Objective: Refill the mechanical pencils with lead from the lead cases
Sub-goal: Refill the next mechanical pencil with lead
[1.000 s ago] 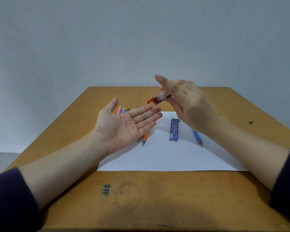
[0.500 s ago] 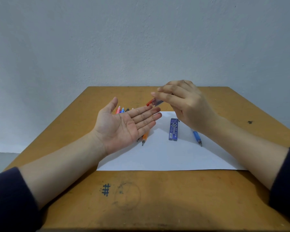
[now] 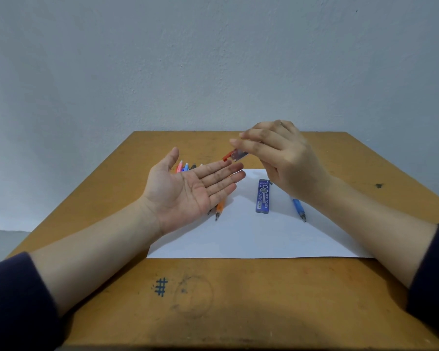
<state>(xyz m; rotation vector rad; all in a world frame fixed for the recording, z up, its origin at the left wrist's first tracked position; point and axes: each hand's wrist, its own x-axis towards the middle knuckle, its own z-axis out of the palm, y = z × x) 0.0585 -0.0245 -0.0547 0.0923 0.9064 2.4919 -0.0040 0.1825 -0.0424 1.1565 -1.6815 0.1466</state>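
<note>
My right hand (image 3: 284, 163) holds a clear lead case with a red cap (image 3: 235, 155), tilted with the red end down toward the fingertips of my left hand. My left hand (image 3: 190, 191) lies palm up and flat above the table, holding nothing. A blue lead case (image 3: 263, 196) lies on the white paper (image 3: 251, 236). An orange mechanical pencil (image 3: 219, 209) pokes out from under my left hand. A blue mechanical pencil (image 3: 299, 210) lies partly hidden under my right wrist. Tips of several more pencils (image 3: 185, 167) show behind my left palm.
The wooden table (image 3: 238, 300) carries a drawn hash mark (image 3: 161, 287) near the front edge. A grey wall rises behind the table's far edge.
My right hand's fingers have folded over the red-capped case and lowered its red end closer to my left fingertips. My left hand has stayed still.
</note>
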